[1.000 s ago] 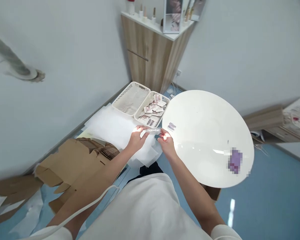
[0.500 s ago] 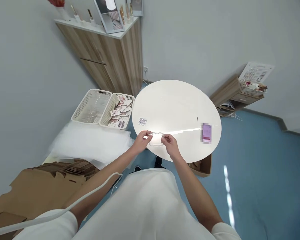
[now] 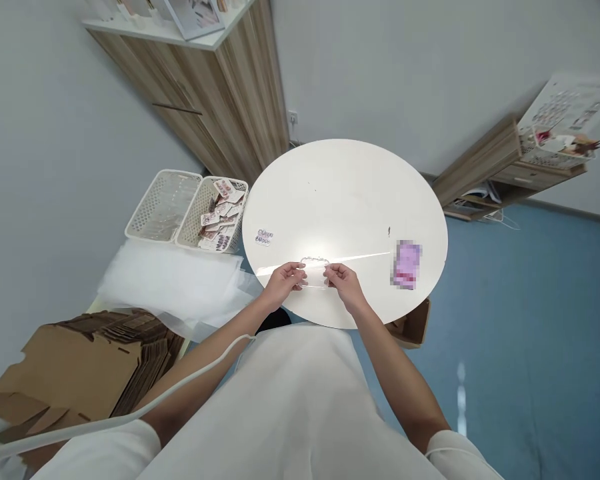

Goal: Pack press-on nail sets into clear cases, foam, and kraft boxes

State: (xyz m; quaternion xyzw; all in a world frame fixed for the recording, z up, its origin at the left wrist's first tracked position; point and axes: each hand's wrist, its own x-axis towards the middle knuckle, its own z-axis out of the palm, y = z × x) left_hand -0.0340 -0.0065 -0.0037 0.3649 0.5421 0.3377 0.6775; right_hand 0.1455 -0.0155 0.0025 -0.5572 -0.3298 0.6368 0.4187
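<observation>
A clear, flat plastic case (image 3: 314, 275) lies between my hands, just over the near edge of the white round table (image 3: 350, 193). My left hand (image 3: 286, 280) pinches its left side with thumb and fingers. On the opposite side, my right hand (image 3: 344, 280) grips it the same way. Bright glare on the tabletop makes its outline hard to follow; its exact kind I cannot make out. A small card with purple nail-like pieces (image 3: 264, 237) rests on the table left of my hands. Off to the right lies a blurred-out purple item (image 3: 407, 265).
Left of the table stand a white basket of clear plastic cases (image 3: 139, 212) and a white basket of printed cards (image 3: 183, 230). White translucent sheets (image 3: 170, 280) and folded cardboard boxes (image 3: 75, 373) are nearer me. An open cardboard box (image 3: 417, 327) sits below the table's right edge.
My view has shifted, with the table now appearing larger. Both hands still hold the clear case, and its far edge now shows beyond my fingertips.
</observation>
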